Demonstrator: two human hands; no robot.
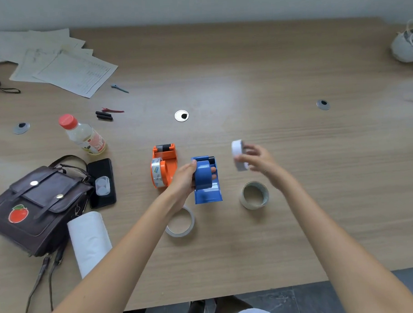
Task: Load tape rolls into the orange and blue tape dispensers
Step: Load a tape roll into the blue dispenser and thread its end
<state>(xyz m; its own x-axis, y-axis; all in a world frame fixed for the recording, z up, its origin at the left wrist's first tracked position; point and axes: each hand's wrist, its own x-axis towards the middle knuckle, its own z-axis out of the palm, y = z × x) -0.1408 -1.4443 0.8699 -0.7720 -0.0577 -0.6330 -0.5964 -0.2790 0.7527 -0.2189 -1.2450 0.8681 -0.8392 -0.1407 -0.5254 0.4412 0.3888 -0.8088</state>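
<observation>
Left hand (pixel 186 178) grips the blue plastic tape dispenser (pixel 207 180); right hand (pixel 256 160) holds a white tape roll (pixel 238 153) above the table, a clear tape roll (pixel 254 195) lying beneath it.

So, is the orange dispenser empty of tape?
No, the orange dispenser already carries a clear tape roll on its side.

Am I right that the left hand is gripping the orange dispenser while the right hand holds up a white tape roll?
Not quite: in the head view the left hand grips the blue dispenser, not the orange dispenser. The right hand does hold up a white tape roll.
</observation>
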